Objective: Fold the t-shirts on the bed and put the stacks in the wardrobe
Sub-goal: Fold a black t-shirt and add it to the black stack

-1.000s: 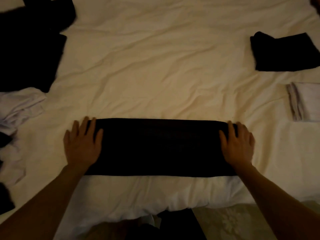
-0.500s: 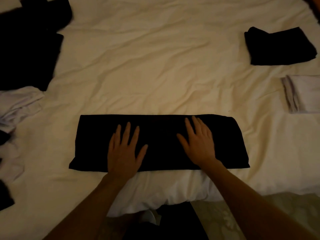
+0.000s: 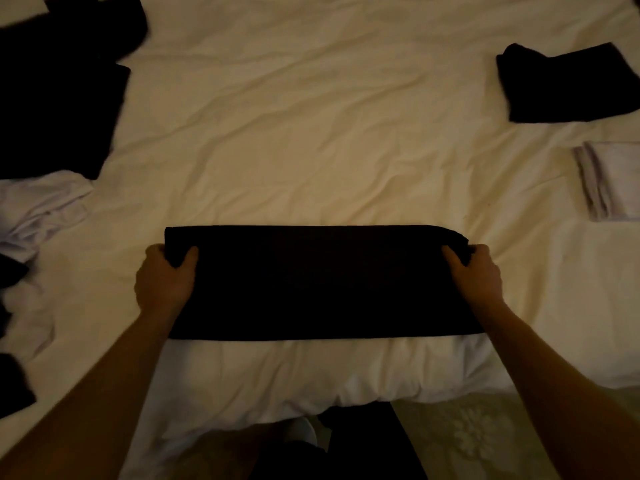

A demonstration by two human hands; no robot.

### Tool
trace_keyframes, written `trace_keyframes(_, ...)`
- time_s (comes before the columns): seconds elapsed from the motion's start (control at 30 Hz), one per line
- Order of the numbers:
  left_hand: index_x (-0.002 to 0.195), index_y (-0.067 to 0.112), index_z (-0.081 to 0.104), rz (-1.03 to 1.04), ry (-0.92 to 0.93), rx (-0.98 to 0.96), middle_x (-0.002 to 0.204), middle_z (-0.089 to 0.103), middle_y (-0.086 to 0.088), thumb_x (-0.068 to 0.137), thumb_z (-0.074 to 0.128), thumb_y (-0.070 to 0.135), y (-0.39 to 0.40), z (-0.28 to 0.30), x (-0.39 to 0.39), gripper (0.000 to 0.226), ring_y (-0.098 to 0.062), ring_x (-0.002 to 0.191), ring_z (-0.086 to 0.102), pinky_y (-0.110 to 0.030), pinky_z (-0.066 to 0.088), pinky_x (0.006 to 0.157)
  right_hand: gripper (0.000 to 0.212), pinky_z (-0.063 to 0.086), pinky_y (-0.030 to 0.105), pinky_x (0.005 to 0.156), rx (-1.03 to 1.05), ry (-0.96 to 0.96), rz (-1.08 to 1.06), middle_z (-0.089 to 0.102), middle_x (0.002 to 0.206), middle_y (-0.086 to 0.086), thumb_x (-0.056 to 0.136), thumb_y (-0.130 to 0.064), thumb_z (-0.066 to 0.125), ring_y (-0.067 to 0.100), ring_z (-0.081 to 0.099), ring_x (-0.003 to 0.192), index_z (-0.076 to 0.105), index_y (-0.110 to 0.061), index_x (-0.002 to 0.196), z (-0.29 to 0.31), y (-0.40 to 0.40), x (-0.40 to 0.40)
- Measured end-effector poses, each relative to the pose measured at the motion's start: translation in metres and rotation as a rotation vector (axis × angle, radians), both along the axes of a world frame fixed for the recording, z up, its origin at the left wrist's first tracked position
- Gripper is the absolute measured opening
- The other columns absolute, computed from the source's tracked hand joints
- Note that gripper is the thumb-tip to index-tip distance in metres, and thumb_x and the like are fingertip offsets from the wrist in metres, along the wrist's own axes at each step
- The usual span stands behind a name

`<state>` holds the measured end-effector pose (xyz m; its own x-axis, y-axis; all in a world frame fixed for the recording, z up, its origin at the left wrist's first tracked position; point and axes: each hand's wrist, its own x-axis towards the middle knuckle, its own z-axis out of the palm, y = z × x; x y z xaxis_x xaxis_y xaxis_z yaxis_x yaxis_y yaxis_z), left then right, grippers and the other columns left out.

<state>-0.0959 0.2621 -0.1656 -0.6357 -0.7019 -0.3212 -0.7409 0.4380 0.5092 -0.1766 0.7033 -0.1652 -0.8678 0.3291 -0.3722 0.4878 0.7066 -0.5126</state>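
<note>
1. Half a second ago my palms lay flat, fingers spread, on the middle of the black t-shirt; now they've slid out to its two short ends.
2. My left hand and right hand each pinch a far corner, thumb on top, fingers curled under.
3. The shirt lies as a long band near the bed's near edge.
4. I'd lift both corners evenly and keep the edges aligned, so the fold lands square.

Black folded t-shirt strip between the hands: matt, smooth cloth.
Cream bed cover beyond the hands: soft, creased cloth.
Floor under the right forearm: pale, flower-patterned.
</note>
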Motion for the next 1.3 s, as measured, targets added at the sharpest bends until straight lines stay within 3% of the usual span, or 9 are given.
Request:
trace_keyframes(0.2, 0.12, 0.015, 0.057, -0.017, 0.284, 0.254, 0.114, 0.066, -0.013, 0.099, 0.057, 0.028, -0.013, 0.007, -0.018, 0.024, -0.026, 0.096, 0.063, -0.035, 0.046, 0.08, 0.038, 0.044, 0.035, 0.078, -0.135, 0.235, -0.079, 0.057, 0.102, 0.005, 0.1, -0.031, 0.053, 0.023, 0.056, 0.091, 0.048, -0.002, 0.124, 0.008, -0.005, 0.007)
trace_keyframes(0.37, 0.135, 0.012, 0.049, -0.033, 0.132, 0.048, 0.126, 0.06, -0.021, 0.102, 0.046, 0.046, 0.001, 0.006, -0.006, 0.048, -0.038, 0.111, 0.058, -0.04, 0.043, 0.088, 0.05, 0.047, 0.04, 0.085, -0.08, 0.142, -0.083, 0.063, 0.118, 0.015, 0.099, -0.044, 0.051, 0.034, 0.061, 0.105, 0.047, -0.006, 0.13, -0.002, -0.001, 0.008)
trace_keyframes(0.47, 0.137, 0.017, 0.043, -0.128, -0.007, -0.103, 0.116, 0.062, -0.025, 0.097, 0.034, 0.065, 0.008, 0.005, 0.023, 0.063, -0.044, 0.103, 0.06, -0.047, 0.046, 0.083, 0.054, 0.046, 0.044, 0.083, 0.097, 0.087, -0.041, 0.063, 0.119, 0.016, 0.099, -0.054, 0.04, 0.037, 0.061, 0.104, 0.048, -0.007, 0.126, -0.002, 0.005, 0.016)
trace_keyframes(0.6, 0.134, 0.019, 0.044, -0.178, -0.018, -0.17, 0.107, 0.065, -0.026, 0.095, 0.037, 0.065, 0.009, 0.002, 0.058, 0.06, -0.046, 0.095, 0.062, -0.042, 0.041, 0.072, 0.054, 0.042, 0.042, 0.076, 0.172, 0.007, 0.052, 0.065, 0.111, 0.019, 0.1, -0.053, 0.036, 0.04, 0.062, 0.098, 0.05, -0.006, 0.122, 0.002, 0.01, 0.035)
trace_keyframes(0.77, 0.139, 0.009, 0.043, -0.104, 0.063, -0.187, 0.128, 0.055, -0.027, 0.103, 0.043, 0.044, 0.006, -0.004, 0.049, 0.051, -0.048, 0.112, 0.054, -0.053, 0.043, 0.087, 0.057, 0.05, 0.044, 0.09, -0.185, -0.025, -0.087, 0.061, 0.125, 0.016, 0.095, -0.052, 0.051, 0.033, 0.06, 0.108, 0.048, -0.009, 0.132, 0.012, 0.016, 0.036)
trace_keyframes(0.87, 0.142, 0.0, 0.042, -0.213, 0.194, -0.396, 0.14, 0.045, -0.028, 0.099, 0.042, 0.04, 0.037, 0.0, 0.038, 0.059, -0.047, 0.126, 0.042, -0.058, 0.035, 0.101, 0.086, 0.055, 0.036, 0.08, -0.51, -0.06, -0.236, 0.067, 0.111, 0.009, 0.064, -0.073, 0.071, 0.023, 0.066, 0.097, 0.057, -0.011, 0.121, 0.021, 0.02, 0.038)
trace_keyframes(1.0, 0.149, 0.008, 0.04, -0.654, 0.371, -0.385, 0.156, 0.034, -0.017, 0.1, 0.038, 0.042, 0.127, 0.011, 0.011, 0.059, -0.039, 0.142, 0.032, -0.051, 0.03, 0.111, 0.031, 0.06, 0.032, 0.066, -0.792, -0.154, -0.333, 0.075, 0.096, 0.013, 0.087, -0.032, 0.069, 0.026, 0.074, 0.085, 0.067, -0.005, 0.104, 0.04, 0.021, 0.033)
trace_keyframes(1.07, 0.153, 0.014, 0.034, -0.76, 0.384, -0.371, 0.161, 0.026, -0.012, 0.102, 0.039, 0.042, 0.163, 0.013, -0.006, 0.058, -0.035, 0.149, 0.021, -0.046, 0.023, 0.116, 0.022, 0.06, 0.029, 0.062, -0.848, -0.19, -0.363, 0.076, 0.093, 0.012, 0.091, -0.024, 0.066, 0.023, 0.074, 0.082, 0.067, -0.006, 0.103, 0.045, 0.018, 0.033)
trace_keyframes(1.3, 0.154, 0.013, 0.031, -0.949, -0.071, -0.385, 0.161, 0.022, -0.016, 0.102, 0.019, 0.046, 0.171, -0.034, -0.012, 0.062, -0.04, 0.147, 0.022, -0.054, 0.026, 0.115, 0.037, 0.06, 0.032, 0.072, -1.093, -0.152, -0.464, 0.068, 0.12, 0.019, 0.092, -0.018, 0.062, 0.031, 0.068, 0.105, 0.061, -0.005, 0.127, 0.068, 0.01, 0.03)
